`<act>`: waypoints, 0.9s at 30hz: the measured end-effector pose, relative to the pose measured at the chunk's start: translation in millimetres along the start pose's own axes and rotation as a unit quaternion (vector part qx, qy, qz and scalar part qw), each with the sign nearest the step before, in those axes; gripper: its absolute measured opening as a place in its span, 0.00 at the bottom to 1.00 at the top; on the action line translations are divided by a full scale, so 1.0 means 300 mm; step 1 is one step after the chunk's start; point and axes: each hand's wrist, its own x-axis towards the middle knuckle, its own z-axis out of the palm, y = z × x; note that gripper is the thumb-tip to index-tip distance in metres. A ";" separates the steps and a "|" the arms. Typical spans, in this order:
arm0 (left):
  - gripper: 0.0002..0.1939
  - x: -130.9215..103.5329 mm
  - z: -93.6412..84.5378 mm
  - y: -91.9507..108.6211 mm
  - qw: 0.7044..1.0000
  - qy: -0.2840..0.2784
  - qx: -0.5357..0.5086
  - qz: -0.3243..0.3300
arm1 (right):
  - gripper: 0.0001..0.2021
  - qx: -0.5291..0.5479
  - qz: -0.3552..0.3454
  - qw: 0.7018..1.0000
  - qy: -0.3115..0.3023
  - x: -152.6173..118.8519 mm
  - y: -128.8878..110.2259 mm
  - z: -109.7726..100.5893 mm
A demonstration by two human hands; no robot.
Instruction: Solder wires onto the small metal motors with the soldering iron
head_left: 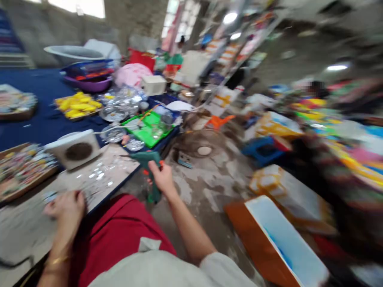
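My right hand (163, 177) is wrapped round the grip of a green pistol-shaped tool (146, 157) with orange parts. It holds the tool off the table's right edge, above the floor; blur hides its exact kind. My left hand (67, 205) rests on the pale board (98, 187) near its front edge, fingers curled in. A small shiny round piece (50, 196) lies by its fingertips; whether the fingers hold anything is hidden. Silvery bits (100, 173) are scattered on the board, beside a white box-shaped device (74, 149) with a dark round opening.
Trays of small coloured pieces (25, 169), yellow items (78, 105) and a green tray (149, 125) stand on the blue-covered table (38, 87). Boxes, including a white-topped brown one (248, 235), crowd the floor at right. A blurred person (314, 89) is farther back.
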 end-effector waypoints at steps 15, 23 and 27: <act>0.08 0.044 -0.041 -0.010 0.999 -0.041 -0.021 -0.029 | 0.28 -0.039 -0.020 0.999 0.005 0.192 0.050 0.094; 0.09 0.081 -0.009 0.003 0.999 -0.035 -0.025 0.000 | 0.27 -0.042 -0.001 0.999 0.001 0.202 0.049 0.104; 0.09 0.065 -0.003 0.021 0.999 -0.003 -0.029 -0.017 | 0.27 -0.048 -0.008 0.999 -0.003 0.203 0.045 0.105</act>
